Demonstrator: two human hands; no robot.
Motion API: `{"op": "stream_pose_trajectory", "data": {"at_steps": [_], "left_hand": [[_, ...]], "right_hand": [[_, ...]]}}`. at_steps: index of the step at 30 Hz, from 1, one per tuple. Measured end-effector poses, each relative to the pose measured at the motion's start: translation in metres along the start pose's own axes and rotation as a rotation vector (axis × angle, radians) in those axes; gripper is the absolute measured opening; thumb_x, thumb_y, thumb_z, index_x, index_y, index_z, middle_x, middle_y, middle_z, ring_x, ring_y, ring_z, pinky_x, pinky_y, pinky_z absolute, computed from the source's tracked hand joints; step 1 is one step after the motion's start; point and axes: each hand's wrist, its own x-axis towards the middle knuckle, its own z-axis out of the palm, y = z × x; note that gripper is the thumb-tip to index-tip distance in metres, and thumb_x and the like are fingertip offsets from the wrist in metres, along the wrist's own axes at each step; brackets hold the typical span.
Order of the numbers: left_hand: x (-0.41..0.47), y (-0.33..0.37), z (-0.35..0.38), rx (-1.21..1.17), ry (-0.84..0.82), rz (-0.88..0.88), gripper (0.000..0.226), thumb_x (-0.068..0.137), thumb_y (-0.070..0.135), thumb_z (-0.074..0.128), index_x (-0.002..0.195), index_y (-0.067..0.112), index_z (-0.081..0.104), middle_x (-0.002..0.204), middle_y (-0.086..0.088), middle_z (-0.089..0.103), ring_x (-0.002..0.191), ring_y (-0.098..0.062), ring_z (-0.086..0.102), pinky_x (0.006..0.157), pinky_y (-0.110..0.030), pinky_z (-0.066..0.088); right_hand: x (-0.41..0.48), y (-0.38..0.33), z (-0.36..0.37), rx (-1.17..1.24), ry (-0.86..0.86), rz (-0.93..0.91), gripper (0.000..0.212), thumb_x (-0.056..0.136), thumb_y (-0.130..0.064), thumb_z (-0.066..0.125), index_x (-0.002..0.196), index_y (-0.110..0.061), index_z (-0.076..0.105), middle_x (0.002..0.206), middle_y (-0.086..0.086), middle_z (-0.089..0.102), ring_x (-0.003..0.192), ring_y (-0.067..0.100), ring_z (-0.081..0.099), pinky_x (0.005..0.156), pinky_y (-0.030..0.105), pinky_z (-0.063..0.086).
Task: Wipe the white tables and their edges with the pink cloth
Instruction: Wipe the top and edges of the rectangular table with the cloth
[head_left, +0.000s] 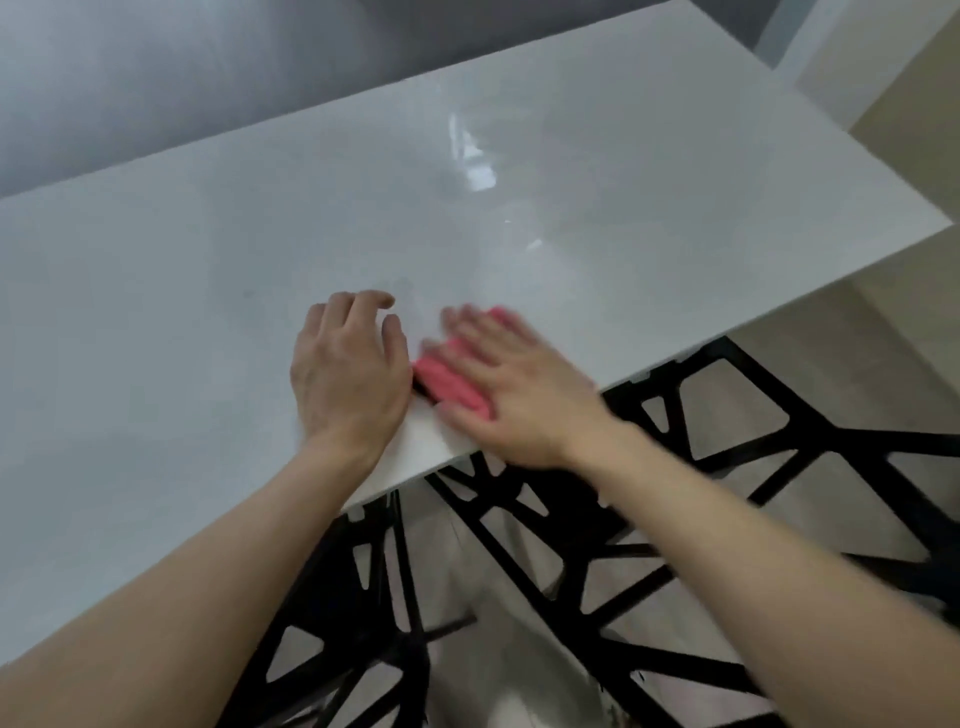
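I see my right hand (511, 397), fingers straight and spread, pressing the pink cloth (451, 383) flat by the near edge of the white table (467, 208), with my left hand (348, 366) resting loose and empty just to its left.

Blurred grey wall (156, 78) behind, pale floor (857, 332), black lattice frame (852, 454) below

I am in a room indoors, maybe a home or an office; I cannot tell which. I see a shiny white table (571, 208) on black legs (395, 649), a pale floor (857, 322) and a gray wall (156, 78) on the far side.
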Motion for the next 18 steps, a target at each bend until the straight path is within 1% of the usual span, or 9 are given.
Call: {"op": "stream_pose_trajectory", "data": {"at_steps": [3,5,7,9,12,13,14,16,18], "left_hand": [[-0.006,0.029,0.011,0.012,-0.072,-0.030,0.037,0.107,0.042,0.053,0.136,0.024,0.065,0.135,0.001,0.066,0.131,-0.023,0.053,0.108,-0.045,0.044],[-0.004,0.046,0.003,0.121,-0.277,-0.020,0.065,0.093,0.067,0.065,0.146,0.029,0.057,0.147,0.002,0.055,0.140,-0.025,0.046,0.115,-0.047,0.040],[0.011,0.059,-0.010,0.260,-0.521,-0.049,0.107,0.069,0.081,0.081,0.158,0.033,0.045,0.157,0.002,0.044,0.147,-0.027,0.041,0.115,-0.050,0.042],[0.024,0.075,-0.020,0.352,-0.695,-0.093,0.140,0.052,0.080,0.092,0.168,0.036,0.027,0.166,0.000,0.034,0.152,-0.029,0.037,0.118,-0.052,0.043],[0.033,0.090,-0.019,0.465,-0.764,-0.129,0.159,0.040,0.079,0.096,0.172,0.037,0.016,0.177,-0.003,0.023,0.158,-0.031,0.034,0.122,-0.050,0.042],[0.035,0.093,-0.018,0.483,-0.774,-0.131,0.162,0.039,0.079,0.096,0.172,0.037,0.015,0.178,-0.004,0.021,0.158,-0.032,0.034,0.122,-0.051,0.042],[0.036,0.094,-0.016,0.489,-0.781,-0.129,0.163,0.038,0.079,0.096,0.172,0.037,0.014,0.179,-0.005,0.019,0.158,-0.033,0.035,0.122,-0.052,0.042],[0.036,0.094,-0.015,0.496,-0.785,-0.127,0.164,0.039,0.079,0.096,0.173,0.037,0.011,0.180,-0.006,0.015,0.158,-0.034,0.034,0.122,-0.053,0.042],[0.036,0.094,-0.014,0.505,-0.783,-0.123,0.165,0.039,0.079,0.096,0.173,0.038,0.008,0.181,-0.006,0.011,0.160,-0.035,0.031,0.125,-0.053,0.039]], "right_hand": [[-0.021,0.116,-0.019,-0.037,0.092,0.344,0.077,0.104,-0.069,0.023,0.172,-0.031,0.022,0.180,0.009,0.015,0.167,0.022,0.007,0.135,0.043,-0.001],[-0.026,0.162,-0.027,-0.013,0.162,0.607,0.080,0.104,-0.066,0.018,0.172,-0.025,0.021,0.180,0.014,0.014,0.167,0.026,0.008,0.135,0.049,0.003],[-0.013,0.144,-0.024,0.011,0.185,0.739,0.082,0.104,-0.062,0.013,0.173,-0.018,0.016,0.179,0.019,0.010,0.168,0.031,0.004,0.135,0.052,0.002],[-0.012,0.095,-0.014,-0.016,0.138,0.512,0.080,0.106,-0.061,0.009,0.173,-0.017,0.010,0.180,0.017,0.001,0.168,0.029,-0.004,0.135,0.051,-0.001],[-0.041,0.080,-0.012,-0.040,-0.047,-0.099,0.072,0.109,-0.062,0.012,0.173,-0.030,0.005,0.181,0.003,-0.008,0.166,0.016,-0.015,0.135,0.045,-0.008],[-0.044,0.107,-0.021,-0.042,-0.073,-0.183,0.071,0.109,-0.064,0.014,0.173,-0.035,0.005,0.181,-0.002,-0.009,0.166,0.012,-0.016,0.135,0.042,-0.009],[-0.043,0.140,-0.029,-0.038,-0.085,-0.161,0.071,0.108,-0.065,0.015,0.172,-0.038,0.004,0.181,-0.003,-0.010,0.165,0.010,-0.016,0.135,0.040,-0.010],[-0.037,0.211,-0.043,-0.029,-0.024,0.141,0.075,0.106,-0.065,0.015,0.173,-0.033,0.007,0.182,0.002,-0.003,0.167,0.013,-0.010,0.135,0.041,-0.007],[-0.028,0.247,-0.050,0.006,0.101,0.520,0.084,0.104,-0.062,0.018,0.172,-0.012,0.016,0.180,0.015,0.013,0.168,0.025,0.006,0.136,0.046,0.001]]}}
